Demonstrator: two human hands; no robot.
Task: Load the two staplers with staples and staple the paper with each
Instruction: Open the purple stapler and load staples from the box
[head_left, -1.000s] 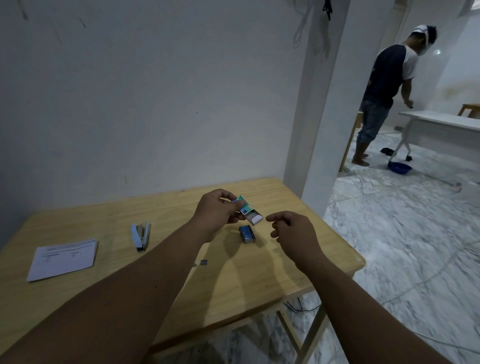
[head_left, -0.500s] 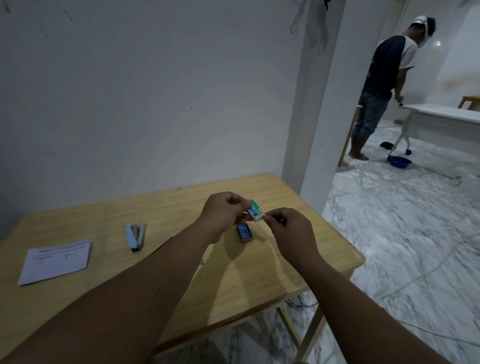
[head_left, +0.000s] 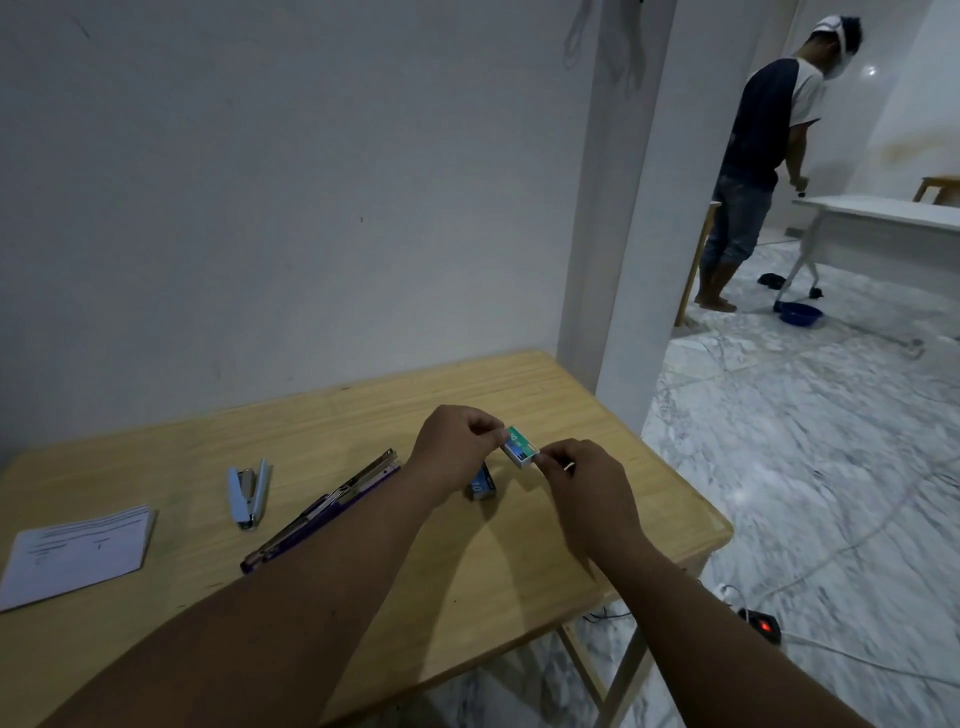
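My left hand (head_left: 457, 452) and right hand (head_left: 584, 480) both pinch the green staple box (head_left: 521, 450), held above the table (head_left: 545, 545). Blue staple box (head_left: 482, 484) lies under it. Both staplers (head_left: 248, 491) (head_left: 322, 512) and paper (head_left: 78, 553) lie left.

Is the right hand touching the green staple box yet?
Touching. The head view shows the right hand pinching the open end of the green staple box, which the left hand holds.
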